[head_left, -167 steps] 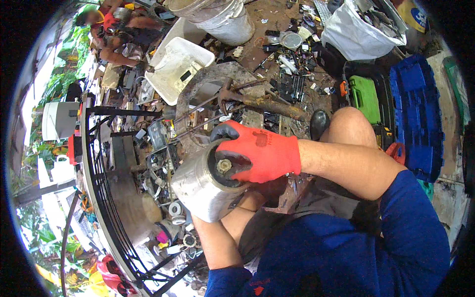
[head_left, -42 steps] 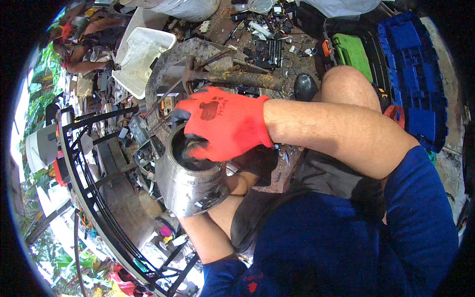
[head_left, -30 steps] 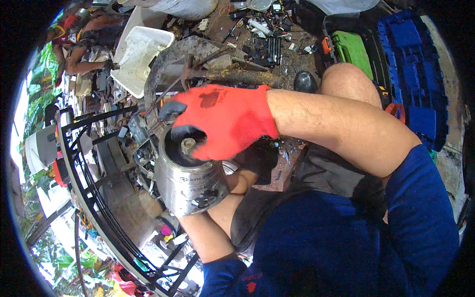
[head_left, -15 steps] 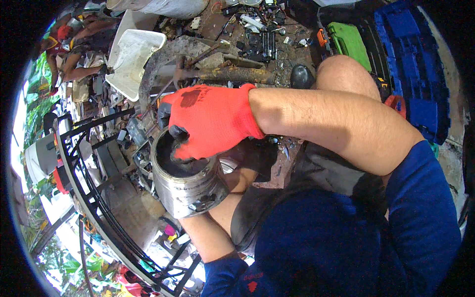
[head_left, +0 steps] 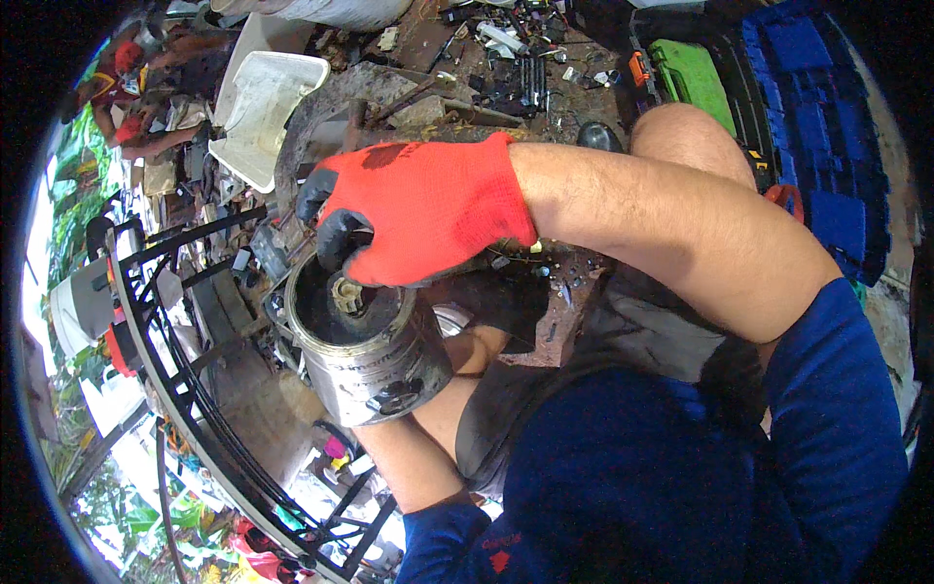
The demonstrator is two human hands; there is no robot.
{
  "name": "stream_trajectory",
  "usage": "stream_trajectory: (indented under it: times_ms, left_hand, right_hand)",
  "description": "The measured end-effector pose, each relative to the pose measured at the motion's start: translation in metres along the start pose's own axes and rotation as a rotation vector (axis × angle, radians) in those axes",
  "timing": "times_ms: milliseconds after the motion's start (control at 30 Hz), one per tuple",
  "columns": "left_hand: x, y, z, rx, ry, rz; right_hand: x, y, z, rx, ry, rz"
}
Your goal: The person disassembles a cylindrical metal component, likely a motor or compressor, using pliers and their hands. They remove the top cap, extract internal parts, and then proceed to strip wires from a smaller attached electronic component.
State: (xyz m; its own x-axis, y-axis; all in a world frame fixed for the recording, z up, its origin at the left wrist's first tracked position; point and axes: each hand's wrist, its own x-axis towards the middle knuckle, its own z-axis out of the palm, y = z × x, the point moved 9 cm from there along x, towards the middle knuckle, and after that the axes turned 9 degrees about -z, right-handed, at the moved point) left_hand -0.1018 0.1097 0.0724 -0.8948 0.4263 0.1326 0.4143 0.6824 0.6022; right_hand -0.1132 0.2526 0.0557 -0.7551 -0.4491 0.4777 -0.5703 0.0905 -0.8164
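I hold a grey metal cylinder (head_left: 375, 355) over my lap, its open dark top tilted toward me. My right hand (head_left: 428, 209), in a red glove with black fingertips, lies over the top rim. Its fingertips curl down into the opening and pinch a small brass-coloured piece (head_left: 347, 293) at the centre. My left forearm rises from the lower edge and runs under the cylinder. My left hand (head_left: 449, 319) is almost wholly hidden behind the cylinder and carries it from below.
A black wire fan guard (head_left: 185, 389) curves along the left. A white plastic tub (head_left: 261, 117) lies upper left, with scattered tools and scrap metal (head_left: 516, 83) beyond. A green case (head_left: 691, 83) and a blue crate (head_left: 827, 165) sit at upper right. Another person (head_left: 126, 92) sits far left.
My right hand has shifted on the cylinder's top, from covering the opening with the palm to fingertips inside it. The centre piece now shows. The cylinder stays in about the same place.
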Motion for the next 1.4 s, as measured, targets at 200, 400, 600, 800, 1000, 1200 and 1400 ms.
stream_trajectory:
  times_ms: [200, 400, 600, 800, 1000, 1200, 1400]
  left_hand:
    - [0.003, 0.004, 0.013, -0.023, 0.005, 0.003]
    - [0.004, 0.0, 0.009, -0.038, 0.019, -0.004]
    - [0.0, -0.002, -0.001, -0.053, 0.03, -0.009]
    - [0.006, -0.005, 0.006, -0.07, 0.049, -0.018]
    - [0.006, -0.008, -0.006, -0.083, 0.068, -0.02]
    - [-0.001, -0.012, -0.013, -0.1, 0.08, -0.026]
    - [0.009, -0.015, -0.018, -0.121, 0.095, -0.017]
  right_hand:
    - [-0.001, 0.0, 0.01, 0.088, -0.079, -0.055]
    - [-0.002, 0.004, 0.012, 0.065, -0.102, 0.025]
    - [-0.002, 0.005, 0.008, 0.012, -0.086, 0.028]
    - [-0.003, 0.003, 0.008, -0.051, -0.093, 0.064]
    - [-0.003, -0.011, 0.006, -0.02, 0.057, -0.148]
    - [0.001, -0.004, 0.006, -0.181, -0.077, -0.001]
    - [-0.003, -0.012, -0.005, -0.201, 0.136, -0.119]
